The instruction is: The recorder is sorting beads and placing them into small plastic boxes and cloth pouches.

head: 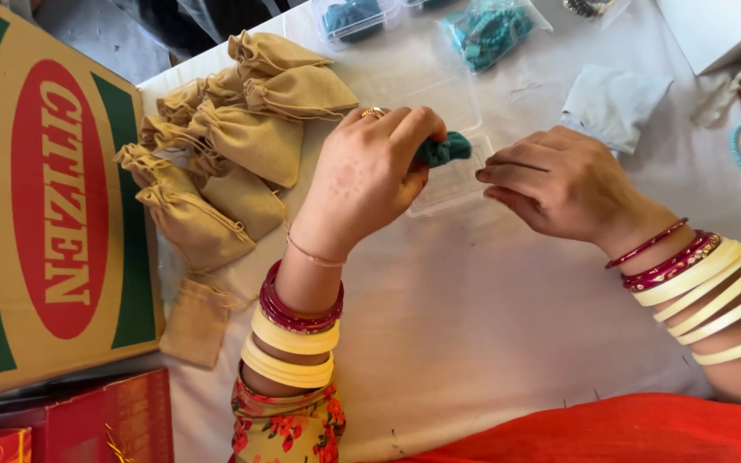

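Pinching teal beads (443, 150), left hand (366, 176)

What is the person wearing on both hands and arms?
The left hand has a gold ring on a finger and a thin thread bracelet. Its wrist carries dark red bangles, cream bangles and a floral sleeve. The right hand has red bangles and wide cream bangles on its wrist.

surface: a table under a white cloth (490, 317), creased and a little marked | left edge: a large cardboard box (53, 206) in green and red lies flat, red boxes (105, 420) below it | top left: grey floor (105, 34) (only a sliver) | light: bright, even daylight
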